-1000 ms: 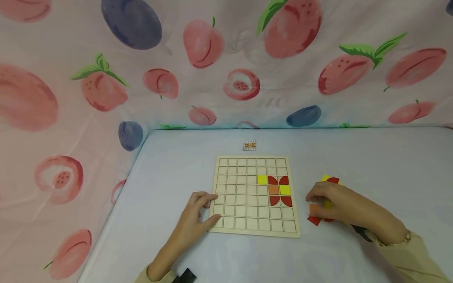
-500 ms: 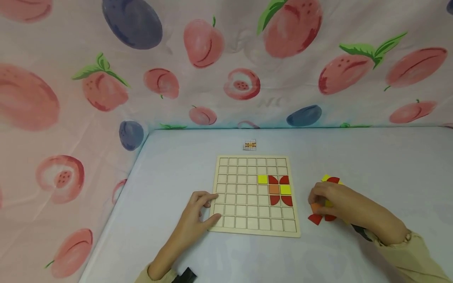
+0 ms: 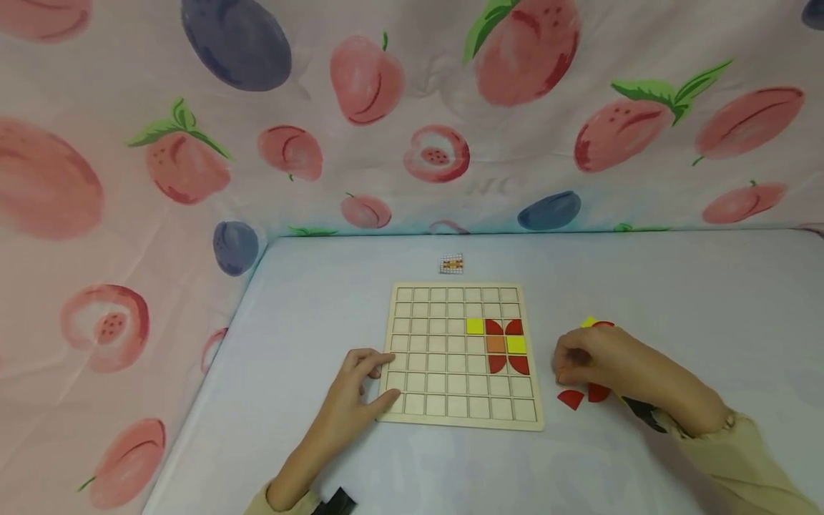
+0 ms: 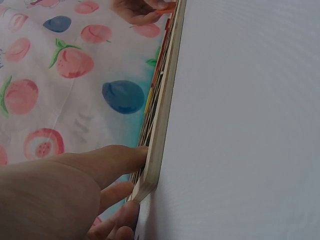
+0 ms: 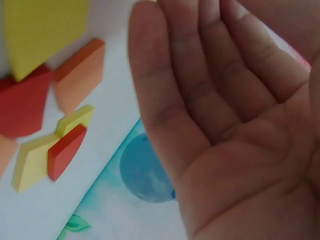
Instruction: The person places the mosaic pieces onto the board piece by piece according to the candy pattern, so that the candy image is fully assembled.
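Note:
In the head view, a square wooden grid board lies on the table. Yellow, orange and red tiles fill some cells on its right side. My left hand rests at the board's left edge, thumb and index fingertips on the rim. To the right of the board, my right hand is over a group of loose tiles, pinching an orange tile that shows at its fingertips in the left wrist view. Just below that hand lies a red quarter-round tile. The right wrist view shows the palm but not the pinched tile.
Loose tiles lie around and partly under the right hand, among them a yellow tile, an orange tile and a red tile. A small patterned card lies behind the board. Fruit-print cloth hangs behind the table.
The orange tile by my right thumb has been picked up from its place above the red quarter-round tile. The right hand has shifted slightly left; the left hand stays on the board.

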Tool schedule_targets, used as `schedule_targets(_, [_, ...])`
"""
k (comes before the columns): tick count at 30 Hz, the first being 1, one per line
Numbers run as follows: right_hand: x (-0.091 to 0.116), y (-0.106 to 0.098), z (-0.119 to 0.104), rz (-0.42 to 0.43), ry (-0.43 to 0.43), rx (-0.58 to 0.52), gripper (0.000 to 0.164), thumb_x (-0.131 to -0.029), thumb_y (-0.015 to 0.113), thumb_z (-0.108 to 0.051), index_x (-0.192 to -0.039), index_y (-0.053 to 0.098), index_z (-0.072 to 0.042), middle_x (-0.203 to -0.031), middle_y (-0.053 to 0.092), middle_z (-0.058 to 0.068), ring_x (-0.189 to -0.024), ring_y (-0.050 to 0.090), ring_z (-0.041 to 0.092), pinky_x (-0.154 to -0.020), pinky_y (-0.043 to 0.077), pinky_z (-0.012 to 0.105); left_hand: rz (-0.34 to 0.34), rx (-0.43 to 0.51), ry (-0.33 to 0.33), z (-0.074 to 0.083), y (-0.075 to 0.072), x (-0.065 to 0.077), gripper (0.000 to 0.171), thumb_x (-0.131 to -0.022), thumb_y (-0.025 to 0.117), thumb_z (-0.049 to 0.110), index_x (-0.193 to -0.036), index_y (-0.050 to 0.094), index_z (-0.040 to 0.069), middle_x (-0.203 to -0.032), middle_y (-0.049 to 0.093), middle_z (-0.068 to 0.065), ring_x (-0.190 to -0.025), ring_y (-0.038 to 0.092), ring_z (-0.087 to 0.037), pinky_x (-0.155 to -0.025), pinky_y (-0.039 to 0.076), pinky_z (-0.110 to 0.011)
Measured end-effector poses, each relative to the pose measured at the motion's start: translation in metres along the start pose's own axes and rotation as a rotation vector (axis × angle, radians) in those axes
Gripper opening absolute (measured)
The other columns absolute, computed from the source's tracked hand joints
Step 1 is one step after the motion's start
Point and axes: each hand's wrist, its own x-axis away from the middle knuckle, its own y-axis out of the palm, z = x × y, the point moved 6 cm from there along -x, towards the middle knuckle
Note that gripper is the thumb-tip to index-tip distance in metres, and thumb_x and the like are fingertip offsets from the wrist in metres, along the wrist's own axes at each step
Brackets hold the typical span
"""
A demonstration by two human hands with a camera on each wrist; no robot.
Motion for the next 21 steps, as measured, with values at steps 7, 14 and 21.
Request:
schedule_targets(7, [-0.014, -0.006, -0.016, 0.086, -0.096, 0.038, 0.016, -0.081, 0.082, -0.016, -0.081, 0.068, -0.023, -0.076, 0.062, -0.015, -0.072, 0.055, 0.002, -0.067, 0.051, 0.021, 0.003, -0.002, 0.0, -0.001, 0.0, 0.0, 0.047, -0.084, 0.08, 0.016, -0.128, 0.064, 0.019, -0.126, 0.05, 0.002, -0.1, 0.049, -0.01, -0.077, 0.043, -0.023])
schedule_targets(14, [-0.034, -0.007, -0.031, 0.1, -0.118, 0.053, 0.013, -0.082, 0.081, -0.015, -0.083, 0.069, -0.02, -0.077, 0.062, -0.014, -0.073, 0.054, 0.005, -0.068, 0.05, 0.022, 0.001, -0.001, -0.008, -0.002, 0.0, -0.001, 0.047, -0.084, 0.081, 0.017, -0.128, 0.064, 0.02, -0.126, 0.05, 0.002, -0.099, 0.049, -0.01, -0.076, 0.043, -0.023])
schedule_targets(21, [-0.046, -0.005, -0.041, 0.125, -0.168, 0.054, 0.016, -0.081, 0.082, -0.012, -0.084, 0.067, -0.017, -0.077, 0.06, -0.013, -0.072, 0.053, 0.005, -0.066, 0.048, 0.023, -0.004, 0.008, -0.011, -0.002, 0.001, -0.001, 0.046, -0.085, 0.08, 0.018, -0.128, 0.064, 0.02, -0.127, 0.05, 0.003, -0.1, 0.049, -0.011, -0.076, 0.043, -0.023])
